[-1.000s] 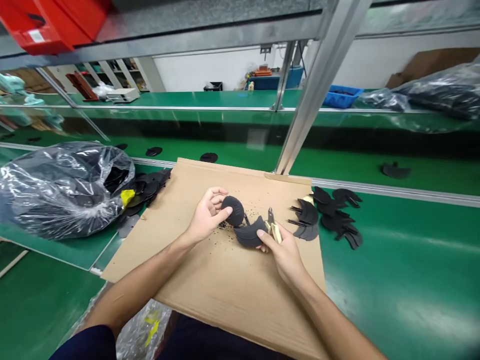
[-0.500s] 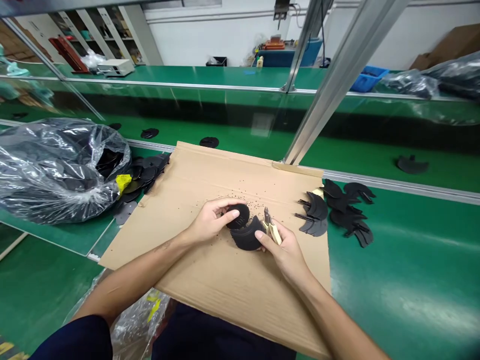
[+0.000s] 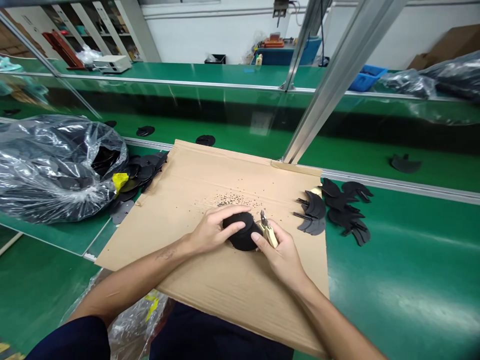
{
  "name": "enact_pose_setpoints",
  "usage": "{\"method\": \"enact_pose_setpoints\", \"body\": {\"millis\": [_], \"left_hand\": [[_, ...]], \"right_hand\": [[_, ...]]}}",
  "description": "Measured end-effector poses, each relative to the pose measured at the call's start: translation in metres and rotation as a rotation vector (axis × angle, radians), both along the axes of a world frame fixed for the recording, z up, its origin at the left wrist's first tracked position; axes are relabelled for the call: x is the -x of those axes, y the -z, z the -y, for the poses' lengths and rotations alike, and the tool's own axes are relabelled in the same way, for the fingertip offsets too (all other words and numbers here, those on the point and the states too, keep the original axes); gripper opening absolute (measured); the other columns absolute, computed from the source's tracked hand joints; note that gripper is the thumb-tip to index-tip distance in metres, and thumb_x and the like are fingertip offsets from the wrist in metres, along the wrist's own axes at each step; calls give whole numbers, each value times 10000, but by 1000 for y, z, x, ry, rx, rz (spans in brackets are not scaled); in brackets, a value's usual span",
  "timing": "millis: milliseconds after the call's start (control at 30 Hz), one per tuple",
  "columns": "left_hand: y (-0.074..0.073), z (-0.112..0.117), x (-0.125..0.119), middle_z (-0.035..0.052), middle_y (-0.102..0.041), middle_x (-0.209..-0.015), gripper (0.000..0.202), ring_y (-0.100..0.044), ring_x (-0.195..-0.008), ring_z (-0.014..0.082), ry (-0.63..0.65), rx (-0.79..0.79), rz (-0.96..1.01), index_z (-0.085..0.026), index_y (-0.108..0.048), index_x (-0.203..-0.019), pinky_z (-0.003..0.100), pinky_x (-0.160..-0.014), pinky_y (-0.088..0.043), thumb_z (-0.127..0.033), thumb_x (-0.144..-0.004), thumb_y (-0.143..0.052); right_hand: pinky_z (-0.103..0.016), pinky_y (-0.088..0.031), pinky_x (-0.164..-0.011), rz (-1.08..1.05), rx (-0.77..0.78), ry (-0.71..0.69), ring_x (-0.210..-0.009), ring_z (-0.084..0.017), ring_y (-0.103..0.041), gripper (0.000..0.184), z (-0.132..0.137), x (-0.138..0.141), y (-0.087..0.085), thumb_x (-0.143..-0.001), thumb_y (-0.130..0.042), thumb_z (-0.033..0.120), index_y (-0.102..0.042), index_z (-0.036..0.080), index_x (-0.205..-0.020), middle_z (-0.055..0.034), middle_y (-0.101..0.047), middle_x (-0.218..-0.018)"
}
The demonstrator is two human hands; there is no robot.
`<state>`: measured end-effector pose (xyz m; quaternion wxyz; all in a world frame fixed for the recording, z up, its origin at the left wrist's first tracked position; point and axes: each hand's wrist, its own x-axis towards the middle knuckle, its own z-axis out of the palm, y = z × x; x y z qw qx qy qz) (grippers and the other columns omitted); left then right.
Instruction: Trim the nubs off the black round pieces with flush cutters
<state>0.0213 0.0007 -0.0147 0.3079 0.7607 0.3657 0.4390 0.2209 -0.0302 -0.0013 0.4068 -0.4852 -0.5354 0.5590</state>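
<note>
My left hand (image 3: 210, 229) is closed on a flat black round plastic part (image 3: 239, 218), thumb on its face and fingers along its far edge. Against it, slightly nearer me, lies a dark curved plastic piece (image 3: 245, 242), partly covered. My right hand (image 3: 283, 254) pinches that piece's right side between thumb and hidden fingers. The same hand also keeps a pair of nippers (image 3: 267, 233) with pale yellow handles in its grasp, jaws pointing away from me. Both hands are over a cardboard sheet (image 3: 225, 290) sprinkled with tiny black bits (image 3: 236, 199).
Black crescent parts with stems (image 3: 347, 210) lie to the right, some on the cardboard's edge (image 3: 314, 212). At left sits a clear plastic bag (image 3: 56, 170) of black parts beside loose discs (image 3: 144, 172). A metal post (image 3: 337, 80) rises behind the cardboard. Several parts rest on the green belt (image 3: 240, 145).
My left hand has brought the round part right and down, so it now overlaps the curved piece. More black bits show on the cardboard. The right hand still holds the nippers.
</note>
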Motion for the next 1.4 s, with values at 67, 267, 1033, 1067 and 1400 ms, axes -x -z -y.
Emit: {"method": "enact_pose_setpoints", "body": {"millis": [67,267,1033,1067,1400], "left_hand": [[2,2,-2,91,-765,-1150,293,-722,-1054,188,-25,-33,2,-198,-679,-1237,322,-945,-583,-256,-955,-627],[4,6,-7,99,-770,-1118,277,-729,-1029,184,8,-169,-19,-176,-674,-1225,336,-922,-603,-244,-962,-621],[5,6,-4,68,-764,-1059,409,-734,-947,141,25,-457,-4,-208,-616,-1331,240,-831,-608,-176,-927,-673],[3,6,-4,89,-758,-1089,446,-733,-952,154,19,-384,24,-194,-604,-1347,262,-846,-610,-220,-913,-702],[-5,4,-1,106,-763,-968,274,-717,-898,187,196,-121,110,-161,-714,-1166,304,-815,-574,-318,-950,-654]], "right_hand": [[-285,-510,-672,8,-31,8,-745,-182,-561,326,0,0,1,-859,-692,503,-671,193,-957,-20,-622,-803],[-305,-516,-685,28,-98,23,-751,-194,-579,320,-1,0,4,-892,-673,505,-667,207,-1008,-16,-621,-789],[-300,-510,-683,249,-669,-5,-761,-174,-621,134,4,-2,7,-936,-605,115,-587,247,-943,-20,-637,-844],[-301,-512,-677,244,-698,-5,-763,-175,-626,158,4,-2,6,-931,-599,94,-584,250,-951,-22,-637,-848],[-301,-537,-697,170,-717,-29,-791,-178,-651,198,3,0,7,-915,-611,72,-589,260,-976,-26,-660,-880]]}}
